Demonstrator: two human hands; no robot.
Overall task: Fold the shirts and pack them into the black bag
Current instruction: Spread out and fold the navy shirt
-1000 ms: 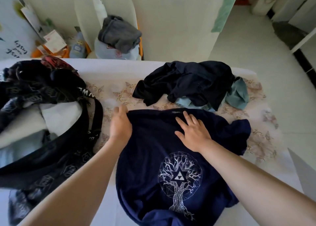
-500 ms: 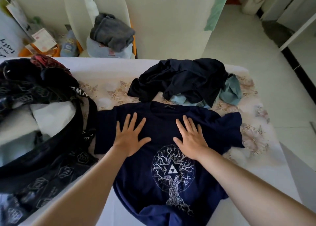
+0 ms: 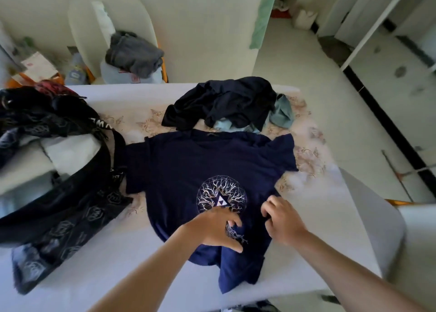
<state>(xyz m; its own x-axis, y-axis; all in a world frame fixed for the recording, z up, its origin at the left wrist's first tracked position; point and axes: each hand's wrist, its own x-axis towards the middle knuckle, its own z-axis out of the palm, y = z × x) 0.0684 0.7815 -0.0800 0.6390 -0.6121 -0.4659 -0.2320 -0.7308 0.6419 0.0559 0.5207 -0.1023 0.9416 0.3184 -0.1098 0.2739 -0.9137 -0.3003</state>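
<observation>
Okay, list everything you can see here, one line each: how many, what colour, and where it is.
navy shirt: one, navy with a white tree print, spread out mid-table, lower hem bunched.
black bag: one, black with a grey pattern, open on the table's left side.
folded clothes: a few, white and pale, inside the bag.
clothes pile: one heap, dark with pale blue pieces, at the far side of the table beyond the shirt.
grey garment: one, grey, on a pale container behind the table.
table: one, white with a floral cloth.
left hand: over the print, fingers spread.
right hand: fingers curled into the shirt's right side.
</observation>
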